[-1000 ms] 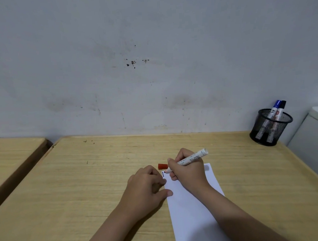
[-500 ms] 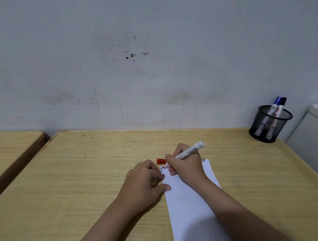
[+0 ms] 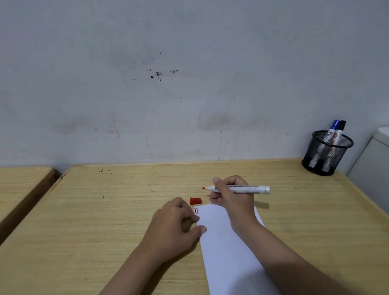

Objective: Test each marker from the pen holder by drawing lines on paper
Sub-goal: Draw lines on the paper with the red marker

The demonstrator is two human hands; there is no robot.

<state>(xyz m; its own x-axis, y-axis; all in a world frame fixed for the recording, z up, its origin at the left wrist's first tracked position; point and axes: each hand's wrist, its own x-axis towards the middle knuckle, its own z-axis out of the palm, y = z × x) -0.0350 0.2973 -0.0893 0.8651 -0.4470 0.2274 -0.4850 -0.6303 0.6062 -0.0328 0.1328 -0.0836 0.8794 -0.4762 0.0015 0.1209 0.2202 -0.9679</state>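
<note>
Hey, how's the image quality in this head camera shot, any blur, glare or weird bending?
Head view: sharp throughout, no motion blur on the right hand or the uncapped red-tipped white marker; soft dim light, no glare on the white paper sheet; faint shadow beside the marker's rear end; wide-angle lens bows the light wooden desk edges outward.
</note>
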